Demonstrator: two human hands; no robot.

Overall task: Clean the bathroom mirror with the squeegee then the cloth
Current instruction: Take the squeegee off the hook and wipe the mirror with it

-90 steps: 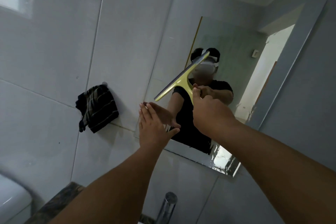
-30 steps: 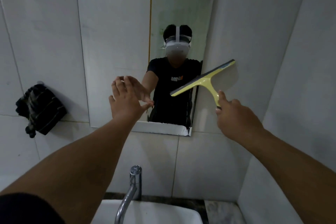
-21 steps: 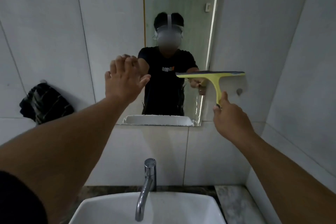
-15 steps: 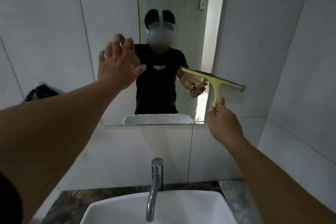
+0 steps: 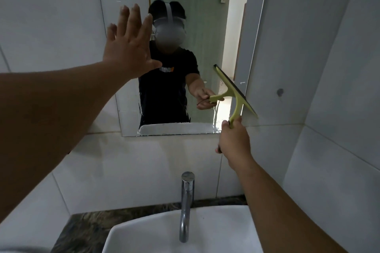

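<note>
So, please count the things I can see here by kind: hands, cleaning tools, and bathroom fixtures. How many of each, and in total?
Hands: 2, the left hand open, the right hand gripping the tool.
Cleaning tools: 1, the yellow squeegee; no cloth is in view.
Bathroom fixtures: 3, the mirror, the tap, the basin.
Total: 6
</note>
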